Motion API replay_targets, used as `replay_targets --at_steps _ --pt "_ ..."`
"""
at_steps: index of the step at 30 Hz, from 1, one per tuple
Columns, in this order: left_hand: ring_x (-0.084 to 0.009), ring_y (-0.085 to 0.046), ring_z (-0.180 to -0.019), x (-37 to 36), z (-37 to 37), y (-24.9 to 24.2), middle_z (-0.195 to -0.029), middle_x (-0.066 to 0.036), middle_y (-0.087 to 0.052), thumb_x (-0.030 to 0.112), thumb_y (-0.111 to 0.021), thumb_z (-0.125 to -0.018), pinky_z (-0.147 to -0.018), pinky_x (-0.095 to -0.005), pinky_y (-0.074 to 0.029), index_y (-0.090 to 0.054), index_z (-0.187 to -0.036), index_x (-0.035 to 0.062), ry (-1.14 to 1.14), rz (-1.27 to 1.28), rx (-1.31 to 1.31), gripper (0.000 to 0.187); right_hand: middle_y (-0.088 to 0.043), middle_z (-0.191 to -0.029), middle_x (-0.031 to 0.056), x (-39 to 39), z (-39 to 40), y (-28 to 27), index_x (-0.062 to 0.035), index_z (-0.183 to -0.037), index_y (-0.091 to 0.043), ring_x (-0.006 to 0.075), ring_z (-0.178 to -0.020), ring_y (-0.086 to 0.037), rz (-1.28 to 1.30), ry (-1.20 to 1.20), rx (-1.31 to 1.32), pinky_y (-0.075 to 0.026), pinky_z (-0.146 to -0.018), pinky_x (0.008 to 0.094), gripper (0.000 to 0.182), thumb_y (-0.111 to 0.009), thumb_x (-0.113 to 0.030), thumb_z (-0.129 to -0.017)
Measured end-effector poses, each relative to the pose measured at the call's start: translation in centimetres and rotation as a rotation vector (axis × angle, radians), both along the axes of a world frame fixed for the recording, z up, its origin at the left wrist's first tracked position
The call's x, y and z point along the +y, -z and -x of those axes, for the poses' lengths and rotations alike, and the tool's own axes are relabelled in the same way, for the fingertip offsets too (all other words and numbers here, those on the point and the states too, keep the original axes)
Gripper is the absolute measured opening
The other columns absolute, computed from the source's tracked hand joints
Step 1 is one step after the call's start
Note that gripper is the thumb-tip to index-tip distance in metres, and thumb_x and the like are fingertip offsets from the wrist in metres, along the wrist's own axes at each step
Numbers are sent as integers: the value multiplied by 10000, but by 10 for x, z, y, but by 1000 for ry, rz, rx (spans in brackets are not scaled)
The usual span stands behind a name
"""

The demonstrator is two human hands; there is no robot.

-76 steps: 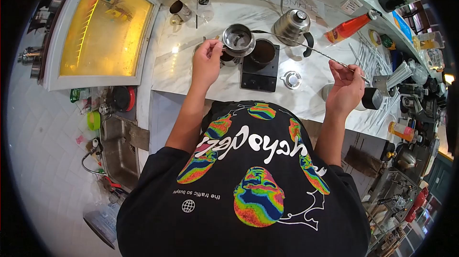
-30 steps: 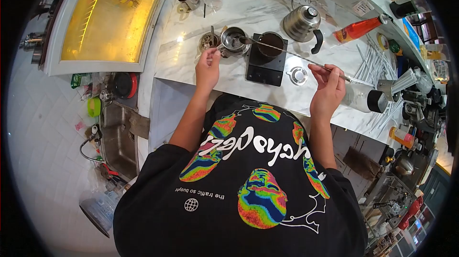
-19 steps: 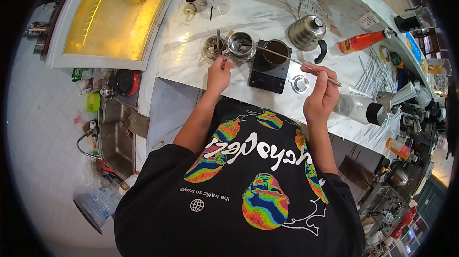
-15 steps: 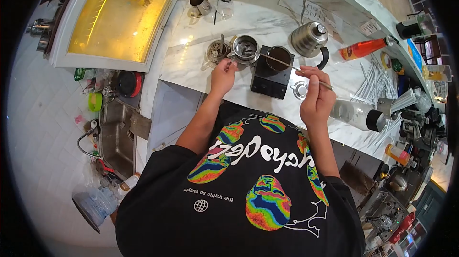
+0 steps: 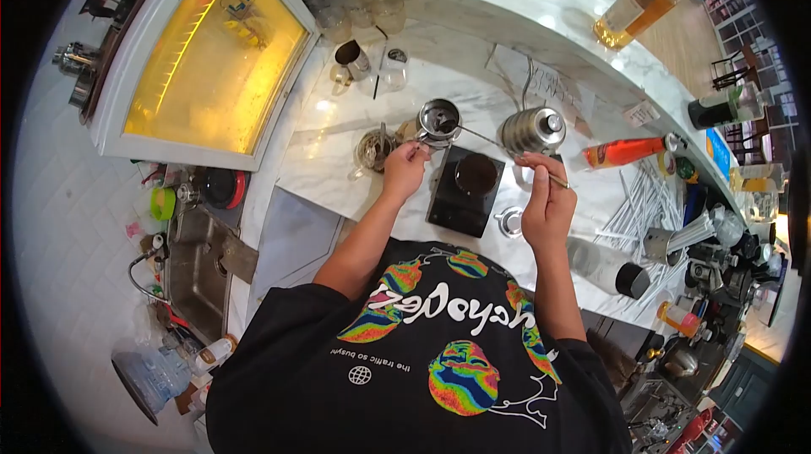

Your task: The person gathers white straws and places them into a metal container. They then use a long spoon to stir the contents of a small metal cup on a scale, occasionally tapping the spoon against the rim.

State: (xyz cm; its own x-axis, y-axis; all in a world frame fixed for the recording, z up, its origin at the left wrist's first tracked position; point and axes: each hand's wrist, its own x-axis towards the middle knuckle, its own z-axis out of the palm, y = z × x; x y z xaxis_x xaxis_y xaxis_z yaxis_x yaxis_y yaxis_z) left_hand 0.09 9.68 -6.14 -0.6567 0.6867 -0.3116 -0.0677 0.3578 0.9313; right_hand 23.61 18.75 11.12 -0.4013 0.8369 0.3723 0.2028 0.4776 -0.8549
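Note:
My left hand [image 5: 405,171] is closed at the near side of a stainless steel cup [image 5: 454,136], its fingertips at the handle. Between the fingers of my right hand [image 5: 546,201] is a long thin bar spoon [image 5: 483,136], slanting left so that its end reaches inside the cup. Dark contents show in the cup. Just left of my left hand stands a glass mug [image 5: 365,168] with a spoon in it. A black scale [image 5: 456,222] lies between my hands, bearing a round container of dark brown contents [image 5: 477,175].
A steel gooseneck kettle [image 5: 525,129] stands beyond my right hand. To the right are a red bottle [image 5: 625,152], scattered straws [image 5: 646,209] and a lying clear bottle [image 5: 596,264]. A small metal piece [image 5: 510,222] sits beside the scale. Another steel pitcher [image 5: 351,57] stands further back.
The steel cup, with my left hand at it, has shifted away from the glass mug and further past the scale. My right hand has followed with the spoon. The camera view has tilted up.

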Motion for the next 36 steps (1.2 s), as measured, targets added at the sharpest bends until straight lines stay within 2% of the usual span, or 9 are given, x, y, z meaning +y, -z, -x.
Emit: replay_targets --at_steps 2,5,6,13,17,24,31,33,36 --pt "-123 -656 -676 15 0 7 -908 -91 -795 219 -685 -1014 -647 -298 -511 -715 -1111 -22 -14 8 -8 261 -759 -1065 159 11 2 3 21 -1093 -704 296 -991 -742 0 14 3 -552 -916 358 232 -494 -78 -1086" --pt "-142 -719 -922 39 6 13 -1053 -111 -782 255 -646 -1062 -754 -290 -559 -668 -1259 -32 103 40 9 349 -764 -1064 160 27 4 9 27 -1114 -699 280 -993 -745 34 48 -5 -552 -912 350 238 -497 -95 -1090" --pt "-150 -728 -947 48 6 11 -1044 -102 -782 265 -646 -1063 -758 -298 -561 -678 -1241 -19 95 37 -44 337 -770 -1061 155 31 5 10 34 -1135 -695 251 -1005 -743 69 55 1 -550 -914 346 247 -498 -108 -1093" --pt "-142 -703 -868 110 23 5 -1014 -90 -784 303 -669 -1049 -761 -308 -560 -684 -1216 -13 157 35 7 358 -770 -1091 156 63 20 24 42 -1166 -693 231 -1045 -720 130 137 -12 -528 -969 352 268 -490 -120 -1100" --pt "-134 -694 -843 139 34 -2 -984 -90 -784 305 -677 -1041 -751 -302 -551 -690 -1208 1 173 55 86 347 -768 -1125 143 80 30 34 34 -1178 -698 229 -1079 -705 111 126 83 -505 -999 343 276 -481 -118 -1104" --pt "-134 -694 -833 171 47 2 -963 -85 -784 312 -694 -1028 -742 -304 -533 -708 -1175 2 178 -21 126 344 -751 -1156 149 109 34 38 36 -1201 -659 181 -1106 -674 305 135 245 -482 -1013 329 267 -473 -136 -1117" --pt "-165 -701 -802 160 45 -4 -912 -97 -769 276 -722 -993 -749 -327 -545 -714 -1136 -7 220 65 172 317 -746 -1090 155 157 22 44 27 -1140 -670 237 -1071 -710 417 125 353 -506 -1038 369 263 -462 -129 -1098" --pt "-186 -702 -791 153 44 2 -894 -109 -763 264 -730 -980 -749 -337 -549 -720 -1109 0 269 112 225 294 -739 -1063 162 172 19 43 45 -1074 -681 263 -1009 -732 444 102 384 -523 -1040 408 276 -459 -120 -1088" --pt "-216 -705 -787 140 41 -20 -878 -129 -751 251 -729 -976 -752 -358 -555 -726 -1074 9 312 168 348 261 -734 -1011 167 189 20 37 58 -999 -685 272 -947 -741 471 81 447 -540 -1001 429 288 -469 -118 -1074"
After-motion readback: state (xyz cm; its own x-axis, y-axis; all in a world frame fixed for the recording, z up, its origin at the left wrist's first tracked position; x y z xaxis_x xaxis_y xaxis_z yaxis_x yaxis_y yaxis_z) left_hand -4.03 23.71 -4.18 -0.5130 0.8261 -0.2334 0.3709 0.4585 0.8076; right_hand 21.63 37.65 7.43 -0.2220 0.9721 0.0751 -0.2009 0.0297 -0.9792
